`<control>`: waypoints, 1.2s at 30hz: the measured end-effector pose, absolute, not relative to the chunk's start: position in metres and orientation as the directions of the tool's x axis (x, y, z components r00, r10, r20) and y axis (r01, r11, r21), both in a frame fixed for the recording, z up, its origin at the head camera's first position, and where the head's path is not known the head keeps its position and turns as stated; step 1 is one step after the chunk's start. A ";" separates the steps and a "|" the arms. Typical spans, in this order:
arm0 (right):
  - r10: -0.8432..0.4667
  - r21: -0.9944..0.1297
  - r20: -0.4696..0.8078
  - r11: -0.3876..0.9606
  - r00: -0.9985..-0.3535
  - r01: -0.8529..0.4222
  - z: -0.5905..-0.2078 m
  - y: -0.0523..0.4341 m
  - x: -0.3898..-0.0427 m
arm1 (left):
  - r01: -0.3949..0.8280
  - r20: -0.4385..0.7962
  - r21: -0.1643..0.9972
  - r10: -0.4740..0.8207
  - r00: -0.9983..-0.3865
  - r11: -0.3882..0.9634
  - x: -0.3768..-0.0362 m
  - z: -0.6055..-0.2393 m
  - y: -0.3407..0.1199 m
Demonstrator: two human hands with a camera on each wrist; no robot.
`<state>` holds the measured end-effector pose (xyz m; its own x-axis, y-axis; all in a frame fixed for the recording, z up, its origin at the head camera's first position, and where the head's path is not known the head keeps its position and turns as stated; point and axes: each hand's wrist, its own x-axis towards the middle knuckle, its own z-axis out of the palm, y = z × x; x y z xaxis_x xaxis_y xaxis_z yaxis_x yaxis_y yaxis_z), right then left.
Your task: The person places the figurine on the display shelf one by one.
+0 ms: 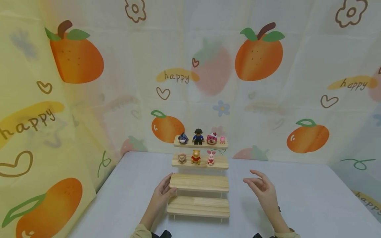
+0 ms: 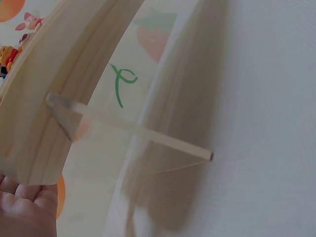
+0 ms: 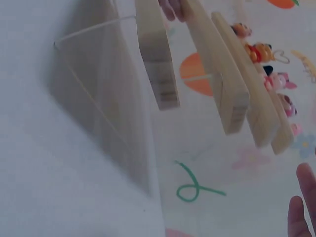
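Note:
A wooden tiered display shelf (image 1: pixel 199 182) stands on the white table. My left hand (image 1: pixel 162 191) grips the left end of its second step from the bottom, thumb at the front edge. The left wrist view shows the fingers (image 2: pixel 29 207) at the board's end. In the air right of the shelf, my right hand (image 1: pixel 263 188) holds nothing, thumb and forefinger apart. The second step from the top bears a tan animal figurine (image 1: pixel 182 158), a yellow bear in red (image 1: pixel 195 158) and a pink piglet (image 1: pixel 211 158). The two lower steps are bare.
Along the top step stand a blue donkey figurine (image 1: pixel 183 138), a dark-haired figure in blue (image 1: pixel 198 137), a pink bear (image 1: pixel 212 139) and a small pink figure (image 1: pixel 222 140). Behind the table (image 1: pixel 300 188) hangs a fruit-printed cloth (image 1: pixel 208 19), which also covers the sides.

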<state>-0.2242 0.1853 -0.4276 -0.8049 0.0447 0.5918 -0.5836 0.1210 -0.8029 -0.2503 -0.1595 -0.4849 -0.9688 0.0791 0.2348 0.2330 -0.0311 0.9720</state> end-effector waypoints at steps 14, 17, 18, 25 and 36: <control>-0.021 -0.838 0.525 0.161 -0.851 -0.521 -0.475 0.248 -0.234 | 0.184 0.185 0.983 0.068 -0.980 -0.015 -0.250 -0.480 -0.162; 0.036 -0.871 0.454 0.230 -0.890 -0.435 -0.502 0.266 -0.244 | 0.185 0.185 0.983 0.080 -0.979 -0.013 -0.250 -0.480 -0.161; 0.049 -0.874 0.440 0.251 -0.897 -0.415 -0.509 0.271 -0.246 | 0.184 0.184 0.983 0.080 -0.980 -0.013 -0.250 -0.480 -0.160; -0.006 -0.860 0.397 0.347 -0.918 -0.374 -0.494 0.280 -0.233 | 0.180 0.181 0.984 0.084 -0.980 -0.012 -0.249 -0.480 -0.160; -0.052 -0.901 0.073 0.424 -0.996 -0.088 -0.447 0.291 -0.207 | 0.203 0.203 0.979 0.087 -0.975 -0.003 -0.250 -0.483 -0.160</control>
